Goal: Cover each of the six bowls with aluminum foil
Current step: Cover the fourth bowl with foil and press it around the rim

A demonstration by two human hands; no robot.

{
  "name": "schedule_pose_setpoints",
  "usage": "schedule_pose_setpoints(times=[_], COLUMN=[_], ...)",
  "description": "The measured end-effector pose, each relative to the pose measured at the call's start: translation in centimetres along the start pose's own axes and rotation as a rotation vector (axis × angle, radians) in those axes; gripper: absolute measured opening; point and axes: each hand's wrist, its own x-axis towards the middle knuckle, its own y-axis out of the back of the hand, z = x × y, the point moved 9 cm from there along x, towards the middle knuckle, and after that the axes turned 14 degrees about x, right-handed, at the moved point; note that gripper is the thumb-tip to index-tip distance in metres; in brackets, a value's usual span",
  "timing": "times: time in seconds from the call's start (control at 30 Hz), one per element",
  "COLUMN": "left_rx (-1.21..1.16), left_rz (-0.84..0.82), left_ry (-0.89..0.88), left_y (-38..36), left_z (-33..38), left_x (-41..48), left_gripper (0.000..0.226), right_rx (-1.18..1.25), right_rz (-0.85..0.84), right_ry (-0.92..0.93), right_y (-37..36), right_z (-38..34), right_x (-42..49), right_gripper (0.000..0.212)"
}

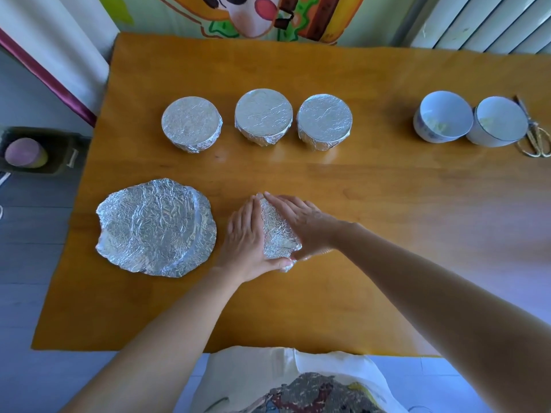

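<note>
Three foil-covered bowls stand in a row at the back: left (191, 123), middle (263, 117), right (324, 120). Two uncovered white bowls (443, 116) (498, 120) sit at the far right, touching each other. In front of me a foil-wrapped bowl (277, 231) is between my palms. My left hand (246, 236) presses its left side with straight fingers. My right hand (301, 219) presses its right side the same way; both sets of fingertips meet at the far rim. A stack of loose crinkled foil sheets (156, 226) lies flat at the left.
Scissors (535, 138) lie just right of the uncovered bowls near the table's (387, 204) right edge. A dark bin holding a purple roll (25, 152) stands on the floor left of the table. A radiator is behind the back right corner.
</note>
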Motion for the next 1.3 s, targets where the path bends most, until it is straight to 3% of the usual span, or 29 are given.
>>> schedule_pose_setpoints(times=[0.17, 0.63, 0.87, 1.03, 1.17, 1.3], left_rx=[-0.083, -0.040, 0.050, 0.019, -0.022, -0.023], left_rz=[-0.012, -0.019, 0.000, -0.005, -0.006, -0.035], left_ry=[-0.034, -0.102, -0.182, -0.223, -0.215, -0.171], left_y=[-0.4, -0.3, 1.1, 1.5, 1.5, 0.7], left_z=[-0.3, -0.4, -1.5, -2.1, -1.7, -1.1], left_x=[0.2, 0.9, 1.1, 0.4, -0.5, 0.1], left_gripper=[0.147, 0.151, 0.155, 0.146, 0.145, 0.144], right_rx=[-0.021, 0.059, 0.073, 0.090, 0.101, 0.006], right_rz=[0.028, 0.057, 0.226, 0.234, 0.228, 0.081], right_ry=[0.011, -0.081, -0.305, -0.396, -0.248, -0.126], right_y=[-0.1, -0.8, -1.1, -1.1, 0.7, 0.6], right_z=[0.0, 0.4, 0.9, 1.4, 0.7, -0.4], right_x=[0.4, 0.4, -1.3, -2.2, -2.3, -0.9], right_gripper=[0.146, 0.149, 0.156, 0.159, 0.151, 0.151])
